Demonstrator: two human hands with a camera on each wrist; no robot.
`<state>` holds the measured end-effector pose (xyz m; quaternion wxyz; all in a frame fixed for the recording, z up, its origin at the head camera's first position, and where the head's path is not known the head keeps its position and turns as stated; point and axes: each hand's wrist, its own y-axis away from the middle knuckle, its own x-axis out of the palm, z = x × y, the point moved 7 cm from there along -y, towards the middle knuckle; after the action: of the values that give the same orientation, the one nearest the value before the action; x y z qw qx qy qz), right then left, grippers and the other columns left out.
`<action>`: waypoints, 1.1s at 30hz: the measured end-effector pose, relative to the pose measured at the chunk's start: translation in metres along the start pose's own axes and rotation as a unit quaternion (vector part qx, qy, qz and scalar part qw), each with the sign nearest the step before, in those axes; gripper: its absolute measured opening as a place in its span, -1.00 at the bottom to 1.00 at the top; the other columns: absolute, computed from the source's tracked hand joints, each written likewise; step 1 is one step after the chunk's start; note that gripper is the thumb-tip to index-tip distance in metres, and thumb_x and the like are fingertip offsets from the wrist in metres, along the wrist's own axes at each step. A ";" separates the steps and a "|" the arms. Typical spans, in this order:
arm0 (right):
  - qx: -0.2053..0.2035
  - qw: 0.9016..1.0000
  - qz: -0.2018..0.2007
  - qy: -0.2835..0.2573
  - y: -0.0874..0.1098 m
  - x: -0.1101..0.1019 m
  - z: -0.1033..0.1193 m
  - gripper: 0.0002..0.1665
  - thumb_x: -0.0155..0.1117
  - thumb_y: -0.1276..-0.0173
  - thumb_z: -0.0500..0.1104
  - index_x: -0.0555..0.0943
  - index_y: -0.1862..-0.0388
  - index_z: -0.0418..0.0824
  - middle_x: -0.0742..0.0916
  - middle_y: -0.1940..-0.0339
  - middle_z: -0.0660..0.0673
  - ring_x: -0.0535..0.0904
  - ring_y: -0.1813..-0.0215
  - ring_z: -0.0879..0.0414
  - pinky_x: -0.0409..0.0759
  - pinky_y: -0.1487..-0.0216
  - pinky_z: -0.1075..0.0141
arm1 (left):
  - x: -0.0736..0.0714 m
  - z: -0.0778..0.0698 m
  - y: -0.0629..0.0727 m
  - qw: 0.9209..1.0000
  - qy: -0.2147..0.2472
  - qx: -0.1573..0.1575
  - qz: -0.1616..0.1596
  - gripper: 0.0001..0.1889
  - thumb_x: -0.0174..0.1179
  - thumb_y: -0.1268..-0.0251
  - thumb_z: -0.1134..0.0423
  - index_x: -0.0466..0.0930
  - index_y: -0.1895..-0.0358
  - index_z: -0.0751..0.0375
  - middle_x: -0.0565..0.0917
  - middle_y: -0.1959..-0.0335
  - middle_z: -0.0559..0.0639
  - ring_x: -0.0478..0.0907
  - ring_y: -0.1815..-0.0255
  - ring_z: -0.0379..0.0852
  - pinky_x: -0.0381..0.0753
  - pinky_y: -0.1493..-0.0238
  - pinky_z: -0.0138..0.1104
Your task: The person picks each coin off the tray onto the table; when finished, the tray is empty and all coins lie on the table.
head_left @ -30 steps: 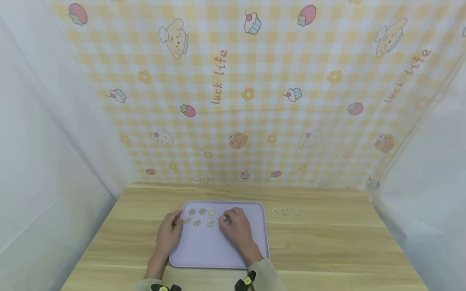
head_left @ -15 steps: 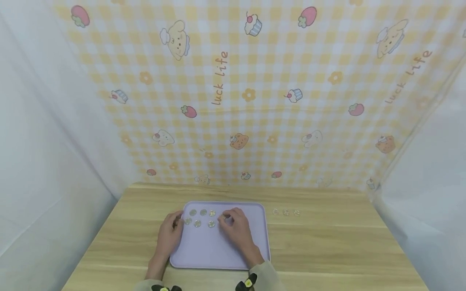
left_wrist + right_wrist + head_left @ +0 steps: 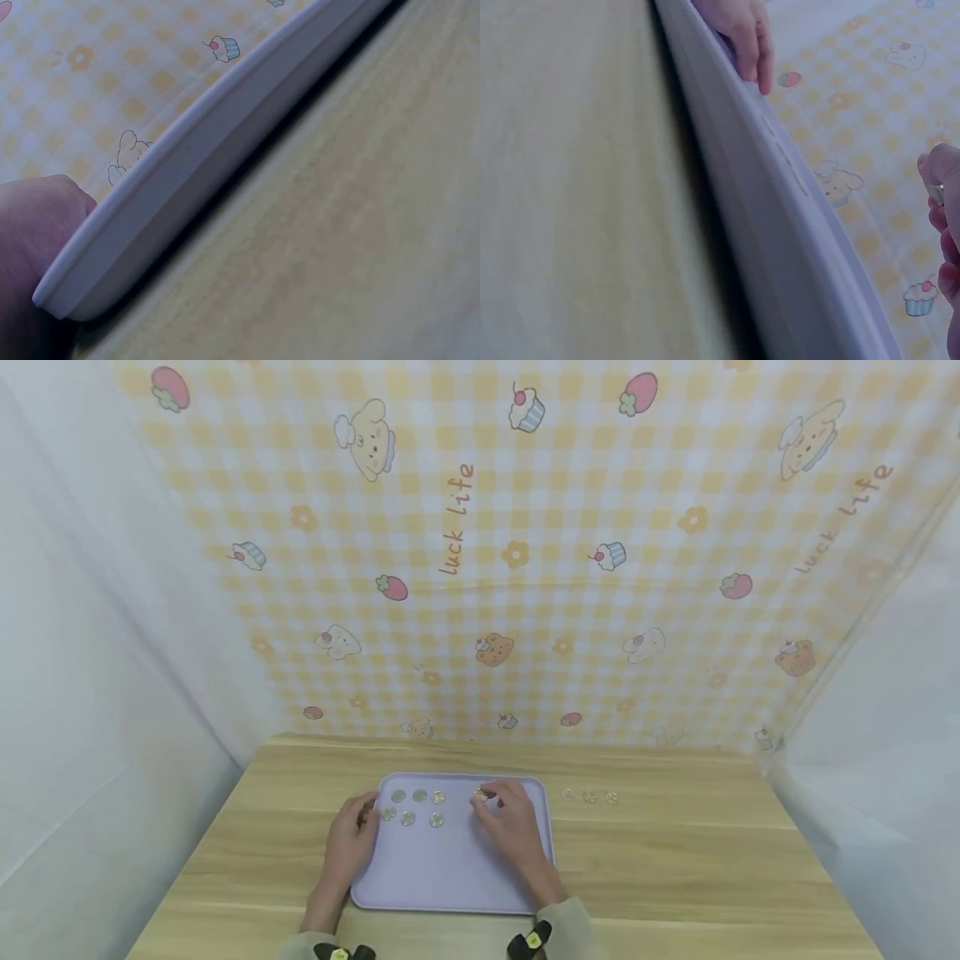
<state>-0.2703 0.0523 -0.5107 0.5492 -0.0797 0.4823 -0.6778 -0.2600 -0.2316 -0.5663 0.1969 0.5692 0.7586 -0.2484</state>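
Note:
A lilac tray (image 3: 450,877) lies on the wooden table. My left hand (image 3: 351,837) grips its left rim, fingers bent at the edge; the left wrist view shows the hand (image 3: 41,232) against the tray's outer wall (image 3: 202,142). Over the tray's far right part, my right hand (image 3: 513,827) pinches a shiny coin (image 3: 480,795) between thumb and fingertips. A glint of that coin (image 3: 937,195) shows between the fingers in the right wrist view. Several coins (image 3: 407,818) lie flat in two rows at the tray's far left.
Three shiny round pieces (image 3: 590,797) lie in a row on the table (image 3: 675,860) right of the tray. Behind the table hangs a yellow checked cloth (image 3: 517,610), with white sheets (image 3: 112,693) at both sides.
My right hand has moved right and slightly away from me, carrying the pinched coin farther from the rows. The left hand stays at the tray's rim.

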 end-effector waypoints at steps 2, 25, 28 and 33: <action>0.000 1.000 -0.003 0.001 -0.003 -0.010 -0.004 -0.78 0.56 -0.06 -0.23 0.72 0.30 -0.16 0.70 0.37 0.01 0.54 0.33 0.17 0.52 0.33 0.46 | 0.001 0.000 0.000 1.000 0.001 -0.001 0.002 -0.62 0.06 -0.47 0.27 0.51 -0.28 0.26 0.62 -0.02 0.13 0.52 0.06 -0.05 0.58 0.03 -0.32; 0.173 0.982 0.066 0.044 0.018 -0.082 -0.068 -0.80 0.53 -0.17 -0.15 0.74 0.23 -0.15 0.67 0.32 0.05 0.48 0.29 0.21 0.53 0.30 0.39 | 0.001 0.001 -0.001 1.000 0.005 0.005 -0.004 -0.62 0.08 -0.45 0.30 0.52 -0.26 0.28 0.62 -0.04 0.15 0.53 0.06 -0.05 0.59 0.03 -0.31; 0.190 0.978 0.067 0.048 0.025 -0.091 -0.080 -0.78 0.52 -0.18 -0.15 0.74 0.20 -0.15 0.68 0.30 0.06 0.48 0.27 0.22 0.54 0.28 0.39 | 0.001 0.001 -0.001 1.000 0.006 0.007 -0.005 -0.63 0.09 -0.45 0.30 0.53 -0.26 0.27 0.63 -0.03 0.14 0.53 0.07 -0.06 0.58 0.04 -0.34; 0.234 0.968 0.070 0.055 0.030 -0.111 -0.099 -0.75 0.44 -0.27 -0.05 0.74 0.13 -0.13 0.69 0.24 0.04 0.50 0.23 0.18 0.55 0.23 0.38 | 0.000 0.000 0.000 1.000 0.010 0.011 -0.010 -0.64 0.10 -0.44 0.33 0.54 -0.25 0.30 0.63 0.00 0.15 0.51 0.10 -0.06 0.56 0.08 -0.37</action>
<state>-0.2708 0.2021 -0.5381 0.5716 0.1224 0.3436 -0.7350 -0.2596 -0.2312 -0.5661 0.1800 0.5664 0.7634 -0.2531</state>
